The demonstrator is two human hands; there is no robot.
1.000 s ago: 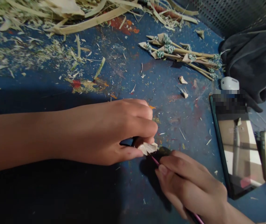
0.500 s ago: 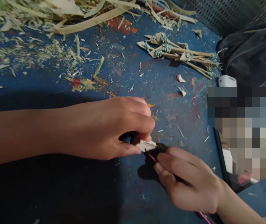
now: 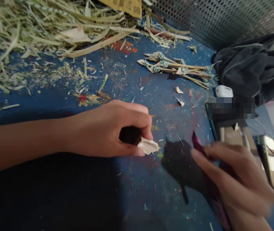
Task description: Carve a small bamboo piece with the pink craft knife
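The fingers (image 3: 140,123) of the left hand (image 3: 108,128) are closed in a pinch, thumb under and forefinger over, on a pale leaf piece (image 3: 148,146). The piece sticks out past the fingertips and sits just above the blue table (image 3: 55,96). The hand and the piece lie much where they did half a second ago.

The right hand (image 3: 235,179) is what has changed. Then its fingers held a magenta tool (image 3: 197,144) with the tip against the leaf piece. Now hand and tool have drawn off to the right and are well apart from the piece, both blurred. The fingers are still wrapped round the tool, and their dark shadow falls on the table between the two hands.

Farther out, a bundle (image 3: 175,65) of sticks tied with green-white cord lies beyond the hands. A phone (image 3: 225,134) lies to the right, with a white case (image 3: 224,91) and a dark cloth (image 3: 247,70) behind it. Straw (image 3: 31,25) is heaped along the far edge, and more of it is in view than before.
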